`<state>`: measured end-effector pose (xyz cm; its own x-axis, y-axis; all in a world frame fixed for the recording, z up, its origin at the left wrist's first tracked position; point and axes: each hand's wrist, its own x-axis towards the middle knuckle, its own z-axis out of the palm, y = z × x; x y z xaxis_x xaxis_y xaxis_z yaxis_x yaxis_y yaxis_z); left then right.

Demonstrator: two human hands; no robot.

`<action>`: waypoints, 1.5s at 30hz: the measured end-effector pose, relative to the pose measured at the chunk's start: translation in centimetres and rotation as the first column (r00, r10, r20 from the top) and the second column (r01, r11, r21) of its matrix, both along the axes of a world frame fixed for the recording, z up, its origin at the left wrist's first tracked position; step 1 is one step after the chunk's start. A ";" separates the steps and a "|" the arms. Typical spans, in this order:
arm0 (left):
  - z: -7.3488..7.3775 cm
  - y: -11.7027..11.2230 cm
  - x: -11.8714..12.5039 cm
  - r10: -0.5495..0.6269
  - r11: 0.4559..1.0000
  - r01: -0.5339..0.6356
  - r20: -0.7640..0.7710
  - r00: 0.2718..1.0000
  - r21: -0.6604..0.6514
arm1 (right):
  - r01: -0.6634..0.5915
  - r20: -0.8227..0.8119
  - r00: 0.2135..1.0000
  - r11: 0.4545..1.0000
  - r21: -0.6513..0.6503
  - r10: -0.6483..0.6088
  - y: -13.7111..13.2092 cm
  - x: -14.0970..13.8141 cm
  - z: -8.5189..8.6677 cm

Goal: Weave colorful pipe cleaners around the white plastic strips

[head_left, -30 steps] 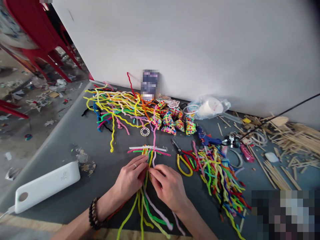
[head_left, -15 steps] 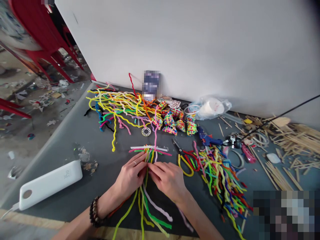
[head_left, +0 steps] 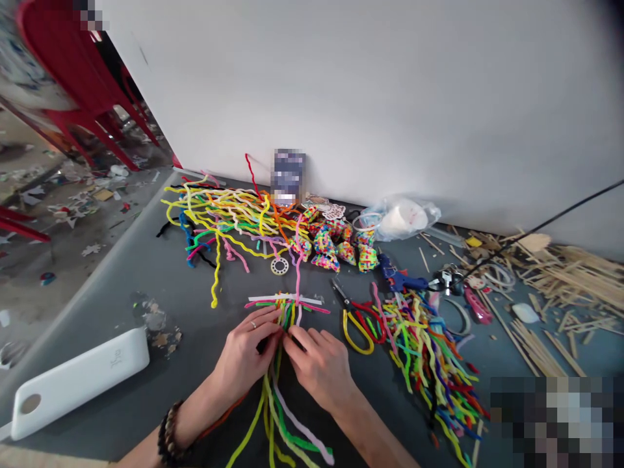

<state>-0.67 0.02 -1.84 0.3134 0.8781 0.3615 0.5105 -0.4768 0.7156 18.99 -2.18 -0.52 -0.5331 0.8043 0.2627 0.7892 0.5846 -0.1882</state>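
My left hand (head_left: 248, 351), with a ring on one finger and a dark beaded bracelet, pinches a bundle of pipe cleaners from the left. From the other side, my right hand (head_left: 319, 364) closes on the same strands, its fingertips almost meeting the left ones. Loose ends in yellow-green, green and pale lilac (head_left: 312, 439) fan out below the hands. Above, the strands meet a crosswise white strip (head_left: 260, 299) and pink and green pipe cleaners. A pink pipe cleaner (head_left: 298, 279) stretches upward from there. Exactly what the fingertips grip is partly hidden.
Scissors (head_left: 347, 328) and a pile of short pipe cleaners (head_left: 424, 351) lie right. Long pipe cleaners (head_left: 234, 208), multicoloured bundles (head_left: 324, 240) and a bagged roll (head_left: 402, 218) line the back. A blue glue gun (head_left: 397, 276), wooden sticks (head_left: 565, 270) and a white power bank (head_left: 82, 383) are around.
The view has shifted slightly, so the tabletop things appear lower and further left. Both hands keep their pinch on the strands, with the fingers only slightly changed.
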 end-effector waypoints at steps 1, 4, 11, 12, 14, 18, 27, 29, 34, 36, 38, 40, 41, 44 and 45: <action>0.1 0.0 0.0 0.001 1.000 -0.001 0.003 1.000 -0.013 | -0.014 -0.009 1.000 1.000 0.007 0.015 0.0 0.0 -0.1; 0.1 0.2 -0.2 -0.001 0.998 0.002 0.020 1.000 -0.059 | -0.060 -0.052 0.997 0.998 0.020 0.061 -0.1 0.0 -0.3; -0.5 0.3 -0.3 -0.012 1.000 0.013 0.039 0.999 -0.022 | -0.006 -0.054 0.999 1.000 -0.028 0.005 0.2 -0.5 -0.6; -0.5 0.3 -0.3 -0.014 1.000 0.015 0.032 0.999 -0.021 | -0.009 -0.047 0.999 1.000 -0.023 0.008 0.3 -0.5 -0.5; -0.6 0.2 -0.2 -0.021 1.000 0.021 0.015 1.000 -0.013 | -0.027 -0.028 0.999 1.000 -0.008 0.027 0.5 -0.6 -0.4; -0.4 0.3 -0.3 -0.041 0.999 0.042 -0.026 0.999 0.030 | -0.026 0.008 1.000 0.999 -0.041 0.026 0.8 -0.2 0.0; 0.0 0.9 -1.5 -0.216 0.969 0.237 -0.236 0.947 0.063 | -0.111 0.070 0.992 0.993 0.042 0.108 0.7 0.7 0.6; -0.1 1.0 -1.6 -0.224 0.969 0.242 -0.230 0.947 0.055 | -0.177 0.147 0.975 0.982 0.062 0.166 0.9 0.6 1.0; -0.4 1.0 -1.7 -0.204 0.975 0.217 -0.194 0.959 0.049 | -0.258 0.221 0.943 0.966 0.006 0.250 2.1 0.6 2.2; -0.5 1.0 -1.7 -0.203 0.975 0.215 -0.190 0.961 0.046 | -0.275 0.219 0.937 0.961 -0.014 0.271 2.4 0.8 2.4; -0.5 1.0 -1.7 -0.209 0.974 0.220 -0.191 0.959 0.043 | -0.302 0.224 0.928 0.953 -0.020 0.299 2.4 1.0 2.5; -0.5 0.9 -1.7 -0.211 0.974 0.223 -0.195 0.958 0.041 | -0.357 0.249 0.905 0.934 0.006 0.344 2.0 1.0 2.4; -0.6 0.9 -1.7 -0.210 0.974 0.222 -0.199 0.957 0.043 | -0.399 0.271 0.886 0.916 0.033 0.376 1.9 0.9 2.3; -0.8 0.6 -1.6 -0.194 0.976 0.211 -0.219 0.956 0.057 | -0.546 0.329 0.811 0.828 0.127 0.484 1.5 0.7 2.2; -0.8 0.5 -1.5 -0.190 0.976 0.210 -0.232 0.954 0.060 | -0.583 0.335 0.789 0.798 0.149 0.514 1.6 0.6 2.2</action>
